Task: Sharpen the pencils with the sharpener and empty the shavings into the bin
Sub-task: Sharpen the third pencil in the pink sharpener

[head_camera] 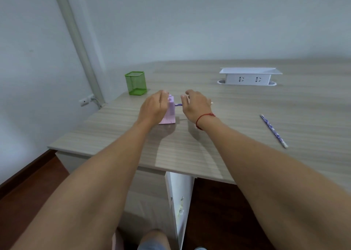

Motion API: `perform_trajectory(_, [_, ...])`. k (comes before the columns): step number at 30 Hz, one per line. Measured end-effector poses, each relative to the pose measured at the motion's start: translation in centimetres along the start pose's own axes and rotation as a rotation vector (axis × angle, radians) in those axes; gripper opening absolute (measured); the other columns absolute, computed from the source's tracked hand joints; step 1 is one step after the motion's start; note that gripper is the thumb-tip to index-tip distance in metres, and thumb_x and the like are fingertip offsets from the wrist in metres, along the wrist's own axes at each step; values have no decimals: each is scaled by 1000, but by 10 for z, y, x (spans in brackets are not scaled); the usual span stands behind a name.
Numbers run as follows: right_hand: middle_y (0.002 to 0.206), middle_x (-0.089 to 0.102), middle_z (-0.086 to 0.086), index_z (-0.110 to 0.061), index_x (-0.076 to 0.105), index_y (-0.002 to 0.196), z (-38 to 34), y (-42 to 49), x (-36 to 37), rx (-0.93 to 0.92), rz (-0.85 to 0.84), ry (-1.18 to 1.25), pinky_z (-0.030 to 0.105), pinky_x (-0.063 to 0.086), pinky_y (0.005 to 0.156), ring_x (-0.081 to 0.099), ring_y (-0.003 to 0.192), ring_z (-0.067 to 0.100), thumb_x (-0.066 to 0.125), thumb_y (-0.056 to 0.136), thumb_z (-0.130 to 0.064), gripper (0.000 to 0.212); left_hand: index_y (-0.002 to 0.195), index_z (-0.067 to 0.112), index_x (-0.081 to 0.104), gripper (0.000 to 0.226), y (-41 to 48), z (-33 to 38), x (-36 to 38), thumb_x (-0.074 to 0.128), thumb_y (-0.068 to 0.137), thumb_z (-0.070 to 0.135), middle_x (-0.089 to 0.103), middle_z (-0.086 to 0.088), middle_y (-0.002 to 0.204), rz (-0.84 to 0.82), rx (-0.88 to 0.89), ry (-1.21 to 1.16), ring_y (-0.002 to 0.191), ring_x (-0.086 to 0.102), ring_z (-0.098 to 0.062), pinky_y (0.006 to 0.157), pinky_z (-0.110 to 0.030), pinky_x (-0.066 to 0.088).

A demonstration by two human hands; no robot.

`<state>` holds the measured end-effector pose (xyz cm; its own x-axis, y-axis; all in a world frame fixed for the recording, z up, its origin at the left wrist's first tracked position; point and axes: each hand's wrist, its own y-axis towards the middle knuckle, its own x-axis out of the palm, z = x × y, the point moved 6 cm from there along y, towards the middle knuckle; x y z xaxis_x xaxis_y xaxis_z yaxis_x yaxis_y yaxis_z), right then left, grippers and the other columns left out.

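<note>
Spare pencil (273,130) lies on the counter (218,154), right of the right hand (193,105), whose fingers curl round a pencil (178,104) entering the pink sharpener (169,114); left hand (152,107) grips that sharpener, so brace firmly, feed straight; green mesh bin (136,83) waits beyond the left hand

view: head-worn | faces: forward and down onto desk (228,116) | range: near, wide-angle

Pink sharpener (170,114); green mesh cup (135,83); purple-patterned pencil (273,131); wood-grain table (228,126).

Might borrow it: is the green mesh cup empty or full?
Empty: nothing shows through the green mesh cup or above its rim.
</note>
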<state>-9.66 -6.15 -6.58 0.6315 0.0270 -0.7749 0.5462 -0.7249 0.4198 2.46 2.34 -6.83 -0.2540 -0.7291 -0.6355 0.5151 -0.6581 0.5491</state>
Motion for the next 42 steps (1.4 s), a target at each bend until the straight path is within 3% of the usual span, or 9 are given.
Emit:
perform_trajectory(6, [142, 43, 15, -10, 37, 141, -25, -12, 4, -289, -139, -93, 43, 42, 103, 49, 125, 36, 44, 98, -33, 49, 124, 5, 56, 41, -23, -42, -26, 34, 94, 24, 60, -18, 126, 35, -258, -57, 117, 54, -32, 96, -34, 41])
perform_trajectory(10, [158, 18, 12, -19, 25, 149, -47, -18, 21, -412, -200, -325, 42, 43, 101, 51, 123, 39, 54, 93, -30, 63, 106, 7, 66, 29, -36, -64, -16, 45, 86, 5, 68, -15, 111, -221, -170, 152, 106, 61, -30, 90, -36, 48])
perform_trajectory(15, [159, 15, 9, -16, 27, 147, -63, -9, 46, -421, -174, -448, 44, 49, 87, 57, 115, 40, 50, 94, -15, 57, 105, 16, 70, 27, -31, -66, -16, 48, 91, 12, 71, -6, 111, -224, -98, 210, 107, 62, -26, 89, -33, 48])
perform_trajectory(21, [128, 50, 9, -5, 46, 128, -71, -4, 51, -377, -106, -441, 44, 46, 79, 58, 106, 34, 43, 95, -19, 35, 94, 10, 70, 22, -23, -62, -16, 50, 92, 21, 71, -12, 96, -217, -12, 358, 93, 62, -33, 74, -39, 50])
perform_trajectory(25, [78, 65, 6, -9, 65, 78, -71, -8, 49, -399, 63, -386, 28, 34, 49, 60, 47, 28, 48, 75, -14, 18, 85, 6, 66, 27, -22, -61, -12, 46, 95, 22, 68, -17, 89, -204, 35, 435, 85, 60, -36, 64, -36, 41])
perform_trajectory(27, [76, 66, 4, -11, 65, 75, -61, -3, 62, -393, 63, -364, 29, 43, 50, 56, 42, 26, 69, 59, -12, 16, 83, 6, 64, 28, -21, -62, -11, 45, 95, 23, 68, -17, 89, -207, 71, 454, 85, 60, -37, 64, -36, 41])
perform_trajectory(30, [90, 68, 5, -9, 66, 88, -62, -9, 54, -351, 44, -387, 39, 51, 62, 60, 51, 29, 76, 55, -9, 34, 88, 10, 64, 26, -18, -63, -10, 43, 96, 24, 68, -15, 93, -232, 128, 466, 88, 60, -35, 66, -38, 43])
perform_trajectory(34, [133, 50, 6, -7, 47, 129, -68, -4, 54, -385, -80, -365, 43, 41, 90, 60, 101, 34, 45, 93, -17, 37, 97, 11, 63, 24, -14, -63, -6, 41, 95, 21, 68, -14, 101, -260, 159, 472, 94, 61, -35, 71, -39, 46])
perform_trajectory(42, [134, 49, 3, -9, 45, 132, -70, 3, 49, -375, -120, -365, 39, 43, 88, 59, 109, 33, 40, 96, -16, 36, 87, 4, 57, 14, 1, -61, -6, 43, 85, 4, 64, -18, 92, -150, 120, 445, 84, 59, -40, 65, -42, 44])
